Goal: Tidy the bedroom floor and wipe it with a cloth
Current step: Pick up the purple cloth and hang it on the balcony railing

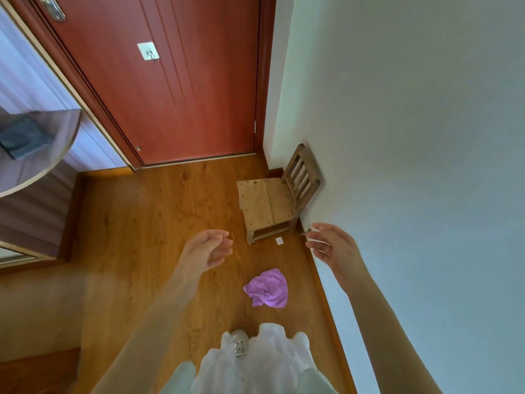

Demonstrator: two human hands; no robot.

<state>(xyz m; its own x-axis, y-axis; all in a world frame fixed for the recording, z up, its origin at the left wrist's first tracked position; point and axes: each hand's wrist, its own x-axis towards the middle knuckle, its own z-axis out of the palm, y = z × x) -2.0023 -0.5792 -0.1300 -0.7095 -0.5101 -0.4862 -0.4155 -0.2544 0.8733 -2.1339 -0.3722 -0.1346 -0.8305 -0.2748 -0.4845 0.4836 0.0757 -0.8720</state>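
Note:
A crumpled purple cloth [267,288] lies on the wooden floor [147,223] in front of my feet, close to the right wall. Both hands are raised above the floor and hold nothing. My left hand [206,248] hovers up and left of the cloth with its fingers loosely curved. My right hand [331,245] is up and right of the cloth, near the wall, fingers spread and relaxed. A small white scrap of paper [279,240] lies on the floor between my hands, just in front of the chair.
A small wooden chair [274,200] stands against the white wall [412,166] on the right. A closed red-brown door [170,89] is straight ahead. At the left are a bed corner [34,155] and a wardrobe edge. A slipper [240,344] shows below.

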